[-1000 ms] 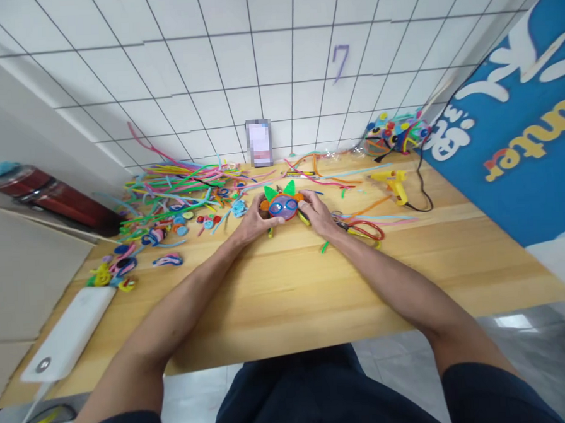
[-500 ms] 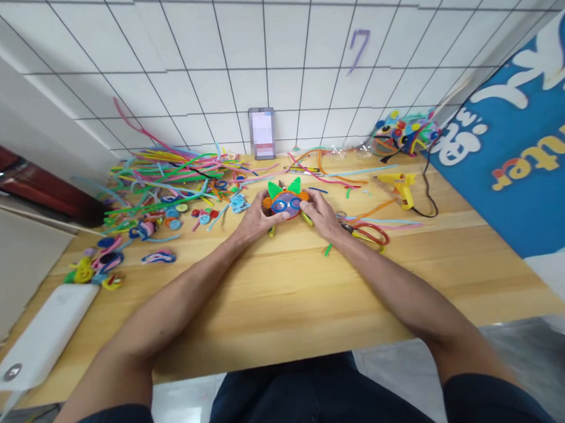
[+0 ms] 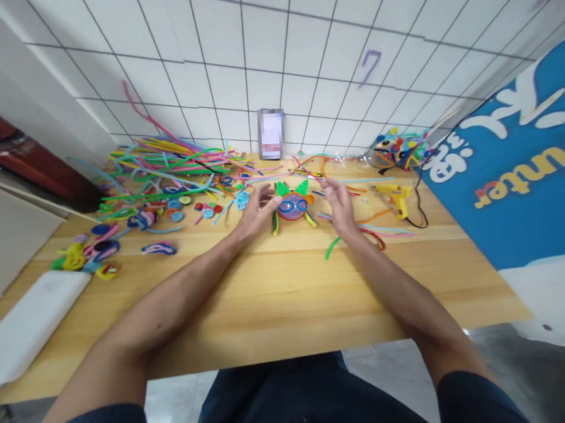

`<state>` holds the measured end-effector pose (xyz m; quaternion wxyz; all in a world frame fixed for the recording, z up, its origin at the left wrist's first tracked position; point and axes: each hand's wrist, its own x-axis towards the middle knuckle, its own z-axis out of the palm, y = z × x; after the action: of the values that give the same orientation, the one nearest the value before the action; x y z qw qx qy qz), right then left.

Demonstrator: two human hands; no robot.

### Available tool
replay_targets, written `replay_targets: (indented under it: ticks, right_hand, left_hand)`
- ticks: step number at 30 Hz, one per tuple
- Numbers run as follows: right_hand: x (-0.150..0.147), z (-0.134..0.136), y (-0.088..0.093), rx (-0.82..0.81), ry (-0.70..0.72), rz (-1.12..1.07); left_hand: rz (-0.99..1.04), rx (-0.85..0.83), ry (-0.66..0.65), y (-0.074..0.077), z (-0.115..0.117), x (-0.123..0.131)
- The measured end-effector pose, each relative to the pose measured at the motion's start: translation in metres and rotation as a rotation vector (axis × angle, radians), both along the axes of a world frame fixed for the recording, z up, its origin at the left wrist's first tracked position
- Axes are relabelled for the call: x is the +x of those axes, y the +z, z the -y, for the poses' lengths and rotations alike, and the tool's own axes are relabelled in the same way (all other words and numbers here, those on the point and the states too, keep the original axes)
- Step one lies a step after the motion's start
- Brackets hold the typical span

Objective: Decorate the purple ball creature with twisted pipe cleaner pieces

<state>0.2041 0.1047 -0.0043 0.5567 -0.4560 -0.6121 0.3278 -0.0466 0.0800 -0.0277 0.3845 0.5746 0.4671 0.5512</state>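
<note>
A small craft figure (image 3: 294,208) rests on the wooden table between my hands. It has green pointed ears, an orange band, a purple round face with blue glasses-like rings, and dark-and-yellow legs pointing down. My left hand (image 3: 258,209) is at its left side, fingers apart, the thumb close to its edge; I cannot tell whether they touch. To the right, my right hand (image 3: 339,205) stands clear of the figure with its fingers spread and nothing in them. Red-handled scissors (image 3: 373,237) lie partly hidden under my right wrist, beside a green pipe cleaner piece (image 3: 332,248).
Many coloured pipe cleaners (image 3: 166,164) are heaped at the back left, with buttons (image 3: 174,211) in front. A phone (image 3: 271,134) leans on the tiled wall. A yellow glue gun (image 3: 396,198) lies right, near a bag of colourful bits (image 3: 400,148). A white device (image 3: 37,319) sits left.
My right hand has let go of the figure and moved away to the right. My left hand has loosened and opened beside it. The view has shifted slightly.
</note>
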Motion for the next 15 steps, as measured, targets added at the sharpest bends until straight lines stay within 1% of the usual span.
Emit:
replay_targets:
  ticks: [2,3,5,7,8,10,11,13,14,15]
  right_hand:
    - [0.009,0.005,0.025,0.103,-0.084,-0.034]
    - [0.014,0.01,0.038,0.156,-0.1,-0.017]
    - [0.02,0.028,0.061,0.232,-0.091,0.039]
    - [0.02,0.051,0.073,0.264,-0.033,0.143]
    - [0.016,0.063,0.073,0.268,0.02,0.23]
    - [0.004,0.084,0.063,0.284,0.185,0.434]
    - [-0.002,0.094,0.053,0.301,0.256,0.508]
    - [-0.013,0.112,0.027,0.338,0.334,0.573]
    - [-0.016,0.121,0.013,0.355,0.332,0.563]
    - [-0.016,0.13,-0.001,0.371,0.305,0.515]
  left_hand:
    - [0.052,0.078,0.113,0.01,-0.002,-0.005]
    - [0.077,0.136,0.173,0.018,-0.002,-0.008]
    - [0.108,0.28,0.264,0.04,0.001,-0.011]
    - [0.083,0.362,0.238,0.062,0.013,-0.007]
    - [0.054,0.403,0.206,0.072,0.022,-0.001]
    - [-0.036,0.477,0.111,0.086,0.047,0.018]
    - [-0.173,0.565,0.02,0.088,0.062,0.03]
    - [-0.463,0.747,-0.23,0.085,0.092,0.056]
    - [-0.616,0.825,-0.347,0.081,0.105,0.069]
    - [-0.771,0.864,-0.44,0.074,0.115,0.08]
